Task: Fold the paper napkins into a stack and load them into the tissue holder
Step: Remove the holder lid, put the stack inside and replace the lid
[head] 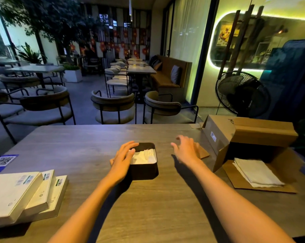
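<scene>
A dark square tissue holder (144, 170) stands in the middle of the wooden table, with white folded napkins (143, 157) inside it. My left hand (123, 158) lies over the holder's left rim, fingers straight and touching the napkins. My right hand (186, 149) hovers to the right of the holder with fingers spread, above a brown wooden lid (203, 152) lying flat on the table. A stack of unfolded white napkins (257, 171) rests on the flap of an open cardboard box (250, 135) at the right.
Several white packets (20, 192) are stacked at the table's left edge, beside a blue QR card (3, 162). Chairs (113, 106) stand beyond the far edge and a floor fan (243, 93) behind the box. Bare tabletop (148, 207) lies between my forearms.
</scene>
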Demonstrator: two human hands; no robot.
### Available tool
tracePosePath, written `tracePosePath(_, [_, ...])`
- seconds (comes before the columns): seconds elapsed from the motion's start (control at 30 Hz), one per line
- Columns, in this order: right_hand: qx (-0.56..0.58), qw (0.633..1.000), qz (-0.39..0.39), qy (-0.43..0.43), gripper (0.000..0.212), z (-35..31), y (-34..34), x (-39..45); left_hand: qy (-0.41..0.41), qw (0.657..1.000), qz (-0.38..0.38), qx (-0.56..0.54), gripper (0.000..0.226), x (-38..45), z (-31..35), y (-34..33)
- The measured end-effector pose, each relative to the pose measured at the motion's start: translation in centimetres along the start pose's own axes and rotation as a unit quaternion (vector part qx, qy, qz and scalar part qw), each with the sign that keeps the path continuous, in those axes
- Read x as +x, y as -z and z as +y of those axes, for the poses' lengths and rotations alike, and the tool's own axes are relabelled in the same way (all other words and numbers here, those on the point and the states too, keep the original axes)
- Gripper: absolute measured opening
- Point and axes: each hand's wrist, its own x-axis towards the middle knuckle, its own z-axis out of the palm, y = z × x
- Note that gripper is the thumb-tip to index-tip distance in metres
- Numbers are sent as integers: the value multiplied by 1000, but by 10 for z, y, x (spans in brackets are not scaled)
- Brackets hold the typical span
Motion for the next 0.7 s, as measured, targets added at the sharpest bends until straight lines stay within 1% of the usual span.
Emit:
tracePosePath(0.07, [-86, 992, -68, -54, 55, 31, -8, -3, 3, 1000, -5, 5, 37, -1, 3, -2])
tracePosePath(0.1, [-112, 987, -98, -67, 57, 43, -12, -5, 0, 1000, -13, 9, 34, 0, 4, -2])
tracePosePath(0.13, [-127, 983, -113, -70, 57, 51, -17, -8, -3, 1000, -19, 11, 30, 0, 6, -3])
tracePosePath(0.2, [-141, 984, -98, -50, 52, 61, -24, -10, -4, 1000, -23, -7, 24, 1, 8, -6])
tracePosePath(0.23, [-144, 985, -84, -35, 47, 62, -24, -9, -2, 999, -23, -27, 30, 2, 9, -8])
tracePosePath(0.3, [-133, 988, -74, -16, 40, 61, -23, -7, 6, 998, -23, -50, 52, 3, 9, -10])
tracePosePath(0.37, [-106, 990, -85, -24, 43, 57, -20, -5, 15, 999, -32, -31, 72, 4, 9, -9])
tracePosePath(0.4, [-91, 992, -87, -24, 45, 54, -18, -4, 15, 999, -40, -10, 75, 5, 10, -8])
tracePosePath(0.43, [-81, 993, -85, -17, 44, 51, -18, -2, 9, 999, -50, 17, 72, 5, 12, -7])
tracePosePath(0.47, [-76, 994, -77, -6, 43, 47, -18, -2, 1, 997, -55, 62, 64, 6, 15, -5])
tracePosePath(0.5, [-76, 995, -69, 5, 41, 45, -19, -3, -19, 990, -42, 135, 52, 9, 18, -2])
tracePosePath(0.53, [-78, 995, -62, 13, 40, 43, -20, -4, -53, 972, -16, 227, 40, 12, 23, 0])
tracePosePath(0.57, [-82, 995, -59, 19, 39, 42, -20, -5, -96, 948, 2, 304, 33, 15, 29, 2])
tracePosePath(0.6, [-88, 994, -59, 21, 39, 43, -22, -7, -128, 927, 1, 351, 29, 20, 35, 2])
tracePosePath(0.63, [-95, 993, -60, 23, 39, 44, -24, -10, -139, 916, -20, 375, 28, 24, 41, 0])
tracePosePath(0.67, [-98, 993, -62, 25, 40, 47, -26, -13, -121, 916, -54, 378, 28, 28, 46, -3])
tracePosePath(0.7, [-97, 993, -62, 28, 40, 49, -29, -16, -82, 921, -90, 370, 28, 31, 51, -6])
